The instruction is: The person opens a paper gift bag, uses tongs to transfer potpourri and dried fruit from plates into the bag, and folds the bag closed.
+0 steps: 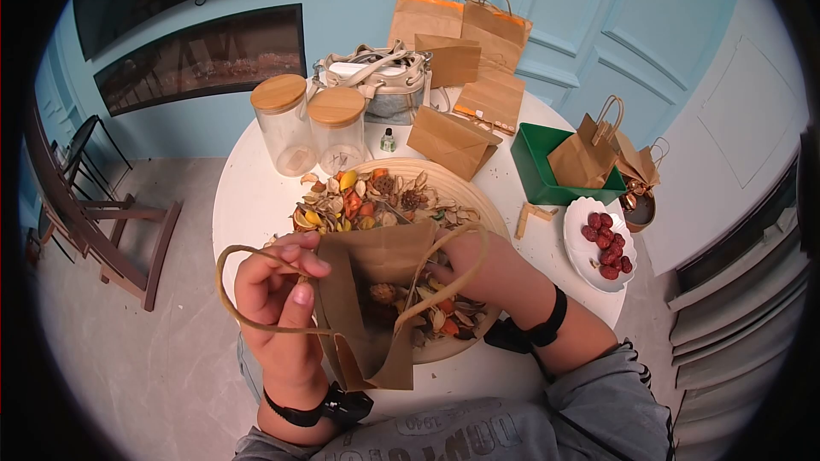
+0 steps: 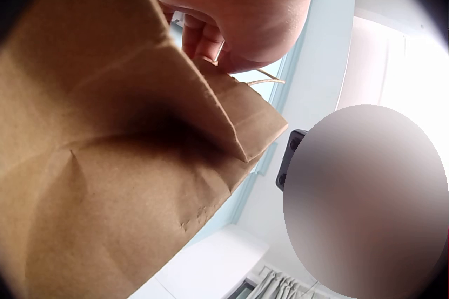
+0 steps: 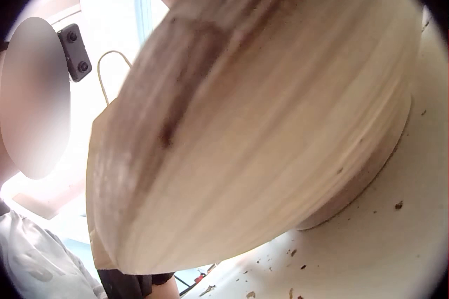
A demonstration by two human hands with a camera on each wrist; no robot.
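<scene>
Holding hand: the left hand (image 1: pixel 278 294) is raised at the left rim of an open kraft paper bag (image 1: pixel 376 256); its grip is clamped on the bag edge by the handle, pinched between thumb and fingers.
Kraft bag: held tilted over the near part of the basket, mouth facing the head camera, both twisted handles looped outward; some potpourri is seen past its rim and inside outline, exact place unclear.
Right hand: only the back part of the right hand (image 1: pixel 457 260) is seen, placed over the basket beside the bag; fingers are hidden by the bag, state of that grip cannot be told.
Basket: a round pale basket (image 1: pixel 480 202) is set on the white surface (image 1: pixel 248 205); its outer wall fills the right wrist view.
Potpourri: dried potpourri (image 1: pixel 410 196) is heaped in it, orange, yellow and brown pieces.
Back left: two glass jars (image 1: pixel 282 132) are topped with wooden lids; a small bottle (image 1: pixel 388 142) is placed near, a handbag (image 1: pixel 393 102) behind.
Back: more kraft bags (image 1: pixel 453 141) are laid or stood around.
Right side: a green box (image 1: pixel 534 158) is filled partly by a kraft bag; red dates (image 1: pixel 606 243) are held on a white scalloped plate (image 1: pixel 581 263).
Crumbs: small crumbs (image 3: pixel 294 252) are scattered beside the basket.
</scene>
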